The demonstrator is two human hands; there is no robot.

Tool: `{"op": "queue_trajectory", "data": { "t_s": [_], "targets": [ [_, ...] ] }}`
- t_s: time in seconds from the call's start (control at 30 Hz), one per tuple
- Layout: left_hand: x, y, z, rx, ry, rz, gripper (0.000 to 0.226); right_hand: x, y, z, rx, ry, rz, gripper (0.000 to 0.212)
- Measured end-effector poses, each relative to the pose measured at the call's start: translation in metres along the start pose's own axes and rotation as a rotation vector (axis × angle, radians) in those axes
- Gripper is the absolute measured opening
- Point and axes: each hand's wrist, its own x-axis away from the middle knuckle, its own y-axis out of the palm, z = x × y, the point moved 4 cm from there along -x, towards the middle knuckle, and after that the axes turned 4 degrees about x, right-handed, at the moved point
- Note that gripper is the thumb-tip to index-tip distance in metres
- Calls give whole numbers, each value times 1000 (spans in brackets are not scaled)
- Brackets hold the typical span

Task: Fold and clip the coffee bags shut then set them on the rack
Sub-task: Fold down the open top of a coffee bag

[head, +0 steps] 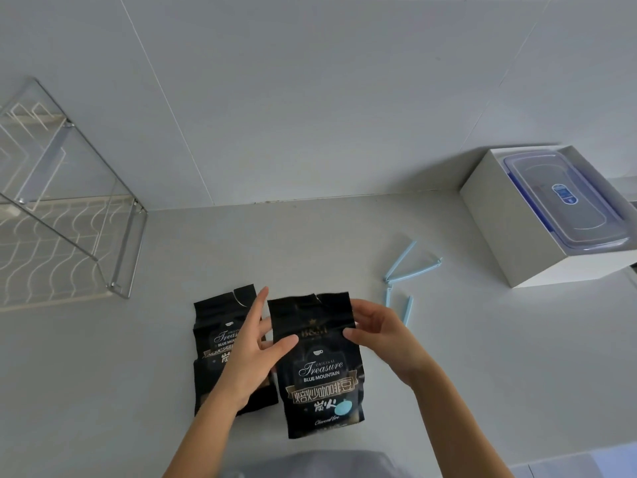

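Two black coffee bags lie flat on the grey counter, tops torn open. The right bag [322, 377] is in front of me; the left bag [213, 343] lies beside it, partly under my left arm. My left hand [255, 343] pinches the right bag's left edge near the top, thumb on its face. My right hand [375, 331] holds the same bag's right edge, thumb on the front. Two light blue clips lie right of the bags: one [406, 265] spread open, one [400, 305] partly behind my right hand. The clear acrylic rack [69, 215] stands at the far left.
A white box [510, 232] holding a clear lidded plastic container [565, 201] with blue trim sits at the back right against the wall. The tiled wall runs along the counter's back edge.
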Motion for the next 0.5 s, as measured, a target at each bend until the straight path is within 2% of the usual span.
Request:
{"op": "queue_trajectory", "data": {
  "t_s": [0.1,0.23,0.3,0.5],
  "targets": [
    [6,5,-8,5,56,49,66,2,1,10,3,11,44,39],
    [4,4,1,-172,205,91,36,1,0,11,0,-1,82,34],
    [3,2,4,-226,203,93,34,1,-1,13,1,3,80,32],
    [9,0,-6,-239,152,-34,37,9,-5,24,4,51,90,26]
  ]
}}
